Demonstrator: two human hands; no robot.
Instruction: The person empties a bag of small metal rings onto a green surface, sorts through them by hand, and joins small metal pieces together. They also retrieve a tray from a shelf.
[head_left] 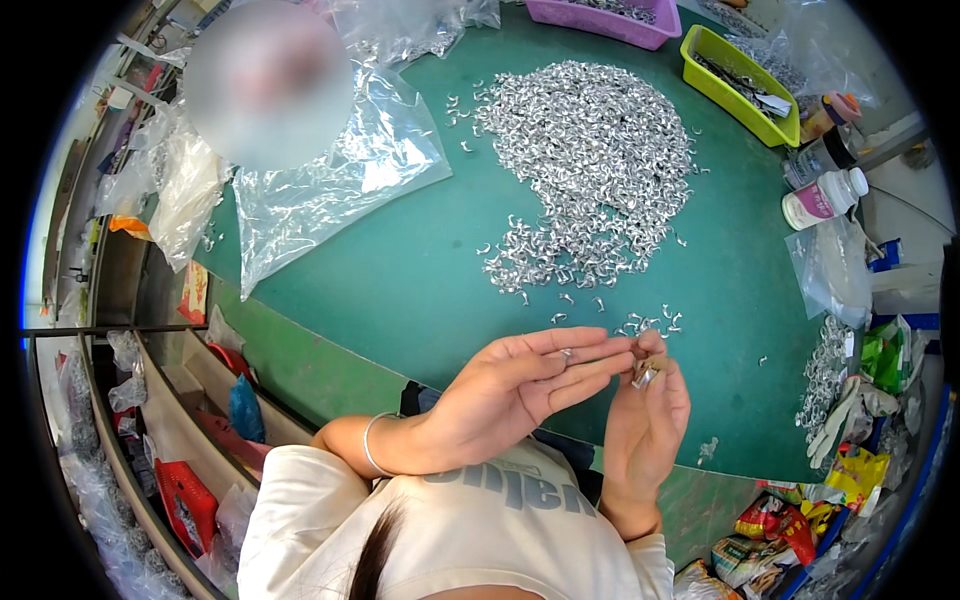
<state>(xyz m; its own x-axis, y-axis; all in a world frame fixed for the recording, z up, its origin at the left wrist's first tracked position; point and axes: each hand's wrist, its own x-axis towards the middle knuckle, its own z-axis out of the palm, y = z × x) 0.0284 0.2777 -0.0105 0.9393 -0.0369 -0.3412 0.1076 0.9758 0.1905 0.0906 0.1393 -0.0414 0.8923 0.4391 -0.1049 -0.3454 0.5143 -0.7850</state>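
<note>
My left hand [520,385] is turned palm up with its fingers stretched out toward the right, their tips close to my right hand. A small silver bit shows at its fingers; I cannot tell whether it is a ring or a loose part. My right hand [648,425] is closed, with small shiny curved metal pieces [645,375] between thumb and fingers. Just beyond the hands lies a little group of the same metal pieces [640,325]. Farther off is a big heap of small silver metal pieces [590,150] on the green tabletop [400,290].
Clear plastic bags [340,180] cover the far left, near a blurred round patch. A purple bin [640,30] and a yellow-green bin [745,90] stand at the back. Bottles [825,198] line the right edge, with metal rings [825,370] nearer. Shelves hold a red basket [185,505].
</note>
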